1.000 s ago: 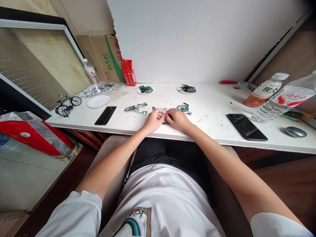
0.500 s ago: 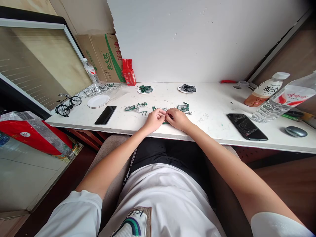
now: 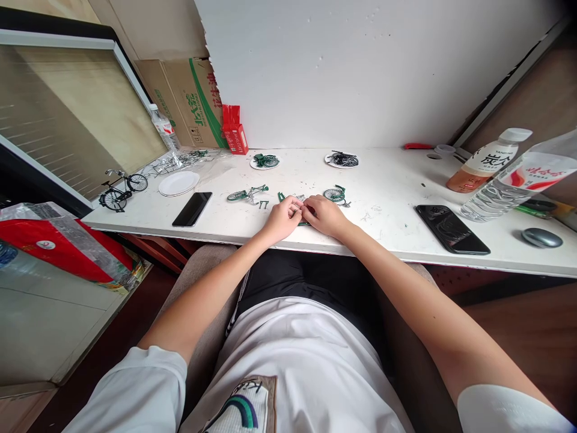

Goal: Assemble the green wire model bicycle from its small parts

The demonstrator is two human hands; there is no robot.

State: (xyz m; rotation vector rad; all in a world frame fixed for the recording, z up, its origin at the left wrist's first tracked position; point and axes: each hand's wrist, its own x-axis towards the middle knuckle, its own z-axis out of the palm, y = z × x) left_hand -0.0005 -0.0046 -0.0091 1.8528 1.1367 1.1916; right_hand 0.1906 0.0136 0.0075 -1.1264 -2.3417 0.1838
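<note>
My left hand (image 3: 285,218) and my right hand (image 3: 323,213) meet fingertip to fingertip over the front of the white table. Both are closed on a small green model bicycle part (image 3: 281,196); most of it is hidden beneath my fingers. Just left of my left hand lie a green model bicycle piece with a wheel (image 3: 247,194) and a small dark green bracket (image 3: 264,204). A green wheel piece (image 3: 333,195) rests right behind my right hand. Farther back, one white plate (image 3: 265,167) carries green parts and another plate (image 3: 330,163) carries black parts.
An assembled black model bicycle (image 3: 121,191) stands at the left, near stacked white plates (image 3: 179,184) and a phone (image 3: 192,209). On the right are a second phone (image 3: 452,230), a mouse (image 3: 541,237), a tea bottle (image 3: 487,161) and a water bottle (image 3: 518,180). A red box (image 3: 235,130) stands behind.
My hands stay together at nearly the same spot, with a slight shift of the fingers. The whole view has moved a little; the things on the table lie as before.
</note>
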